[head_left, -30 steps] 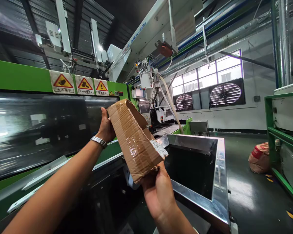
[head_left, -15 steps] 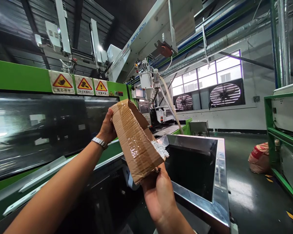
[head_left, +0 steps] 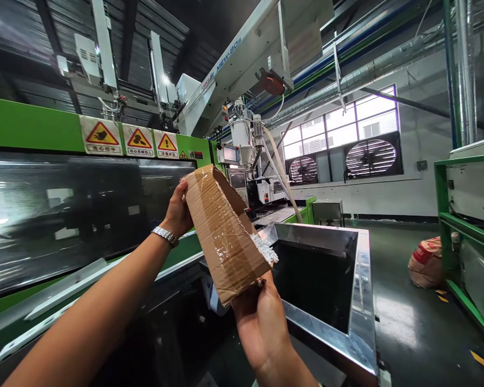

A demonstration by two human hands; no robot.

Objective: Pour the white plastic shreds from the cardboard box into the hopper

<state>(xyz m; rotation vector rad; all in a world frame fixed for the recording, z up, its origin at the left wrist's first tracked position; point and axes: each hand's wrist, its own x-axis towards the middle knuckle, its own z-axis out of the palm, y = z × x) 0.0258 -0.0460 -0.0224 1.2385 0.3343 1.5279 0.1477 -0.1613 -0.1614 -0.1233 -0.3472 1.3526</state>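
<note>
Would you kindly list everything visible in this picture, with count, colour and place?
cardboard box: one, brown, taped, tilted above the bin's near-left corner, held at both ends
white granules: a heap, white, at the box's lower open edge
metal bin: one, silver with dark inside, centre right
moulding machine: one, green with dark window, left
warning signs: three, yellow triangles, on the machine's top band
wall fans: two, dark frames, far wall under the windows
sack: one, tan and red, on the floor at right
green rack: one, far right
wristwatch: one, silver, left wrist
left hand: grip on the box's upper end
right hand: grip on the box's lower end
</note>
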